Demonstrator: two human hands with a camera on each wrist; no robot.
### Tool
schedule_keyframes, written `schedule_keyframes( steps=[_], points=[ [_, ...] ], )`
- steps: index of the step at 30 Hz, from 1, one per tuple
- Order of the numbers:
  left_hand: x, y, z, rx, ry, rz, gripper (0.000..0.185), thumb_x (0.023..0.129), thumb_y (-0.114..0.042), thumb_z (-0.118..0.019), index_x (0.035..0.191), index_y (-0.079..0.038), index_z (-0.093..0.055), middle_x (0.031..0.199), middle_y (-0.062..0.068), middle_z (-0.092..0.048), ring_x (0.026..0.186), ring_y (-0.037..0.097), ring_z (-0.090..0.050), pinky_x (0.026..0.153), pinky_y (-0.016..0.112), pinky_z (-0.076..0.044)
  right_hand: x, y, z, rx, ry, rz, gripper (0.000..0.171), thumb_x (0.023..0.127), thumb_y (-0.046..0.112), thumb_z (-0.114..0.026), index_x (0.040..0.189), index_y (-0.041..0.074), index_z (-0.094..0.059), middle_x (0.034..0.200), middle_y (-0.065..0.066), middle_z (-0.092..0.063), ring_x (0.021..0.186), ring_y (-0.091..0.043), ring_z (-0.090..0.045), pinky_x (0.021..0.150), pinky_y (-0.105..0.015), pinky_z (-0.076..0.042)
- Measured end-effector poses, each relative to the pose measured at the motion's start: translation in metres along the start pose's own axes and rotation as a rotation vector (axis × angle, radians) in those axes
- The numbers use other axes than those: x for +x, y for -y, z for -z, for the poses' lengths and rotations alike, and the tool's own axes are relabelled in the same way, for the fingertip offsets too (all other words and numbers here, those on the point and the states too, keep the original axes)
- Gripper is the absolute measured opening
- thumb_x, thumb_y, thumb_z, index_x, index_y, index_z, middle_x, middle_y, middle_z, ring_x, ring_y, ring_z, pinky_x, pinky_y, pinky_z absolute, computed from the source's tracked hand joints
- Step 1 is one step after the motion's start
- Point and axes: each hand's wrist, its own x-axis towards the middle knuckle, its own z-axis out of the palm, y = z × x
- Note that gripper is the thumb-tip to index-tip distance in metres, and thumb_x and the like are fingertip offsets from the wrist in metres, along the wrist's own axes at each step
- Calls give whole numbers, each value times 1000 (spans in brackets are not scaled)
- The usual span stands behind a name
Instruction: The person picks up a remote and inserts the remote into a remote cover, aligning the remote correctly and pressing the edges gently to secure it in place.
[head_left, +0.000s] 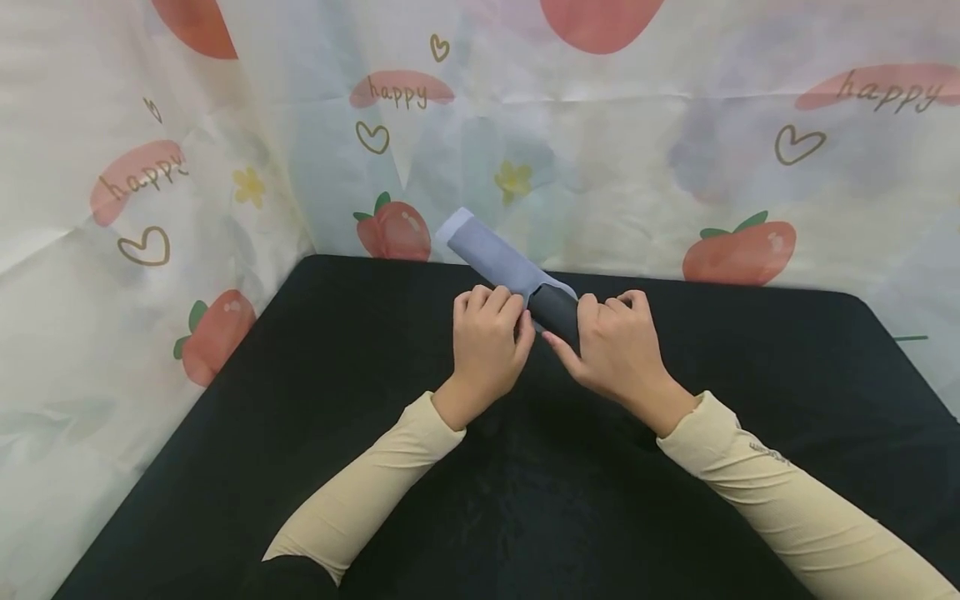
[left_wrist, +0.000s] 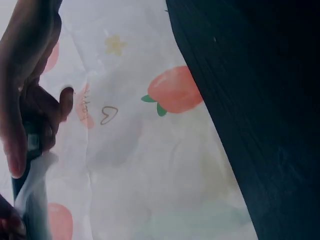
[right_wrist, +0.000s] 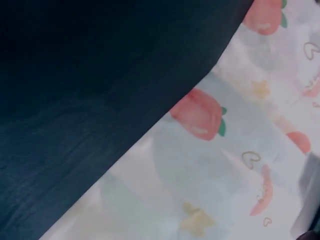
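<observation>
Above the black table, a long slim object slants up to the left in the head view. Its upper part is a smooth blue-grey sleeve (head_left: 495,257) with a paler end, and a black section (head_left: 555,312) shows at its lower end. My right hand (head_left: 621,343) grips the black section, thumb pointing toward the left hand. With fingers curled, my left hand (head_left: 487,337) holds the object near the sleeve's lower edge. The left wrist view has the left hand (left_wrist: 35,80) beside the dark and pale object (left_wrist: 36,210). A pale strip of the sleeve (right_wrist: 307,195) enters the right wrist view at its edge.
A black cloth (head_left: 247,433) covers the table. Behind and to the left hangs a pale curtain (head_left: 315,50) printed with red fruit, hearts and the word "happy". It meets the table's back and left edges.
</observation>
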Motion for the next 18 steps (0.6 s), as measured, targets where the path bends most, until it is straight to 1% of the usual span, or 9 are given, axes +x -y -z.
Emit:
schedule_keyframes(
  steps=[3,5,9,11,13,15,18],
  points=[
    [0,2,-2,-77,6,-56,15,86,-11,-56,73,-9,-62,73,3,-56,76,19,-48,77,35,-41,1,3,4,-13,58,-20,50,83,45,-49,56,5,-37,44,-3,-27,36,-25,-37,60,-45,-37],
    [-2,4,-4,-132,21,-96,14,86,-9,-56,72,-9,-61,72,2,-55,75,19,-47,75,34,-41,2,4,6,-13,108,-34,49,82,45,-53,57,6,-37,44,-3,-28,36,-24,-37,59,-44,-35],
    [-7,7,-7,-224,62,-158,15,86,-8,-54,72,-10,-59,72,1,-53,77,18,-48,75,32,-40,2,4,8,-12,191,-50,50,81,46,-57,58,6,-38,44,-3,-31,37,-23,-39,61,-43,-35],
    [-9,8,-8,-253,81,-187,15,87,-8,-53,73,-10,-58,74,1,-54,79,18,-48,75,32,-40,2,4,7,-11,222,-55,50,82,47,-57,59,6,-39,43,-4,-32,37,-24,-41,61,-43,-35],
    [-11,9,-8,-257,93,-213,14,87,-9,-53,73,-10,-58,75,1,-55,80,17,-48,76,32,-39,1,3,6,-2,246,-61,50,82,47,-58,60,6,-40,43,-4,-34,38,-24,-42,62,-44,-35],
    [-12,10,-7,-226,95,-239,13,87,-10,-55,74,-10,-59,76,0,-55,80,17,-48,75,31,-39,0,1,4,9,256,-51,50,81,48,-59,62,5,-41,44,-5,-37,41,-25,-45,65,-45,-37],
    [-14,10,-6,-119,89,-261,11,86,-13,-58,76,-11,-60,74,0,-55,77,17,-49,74,30,-40,-4,-4,1,17,225,-7,49,82,47,-58,69,2,-45,49,-8,-45,49,-27,-50,73,-49,-40]
  ],
)
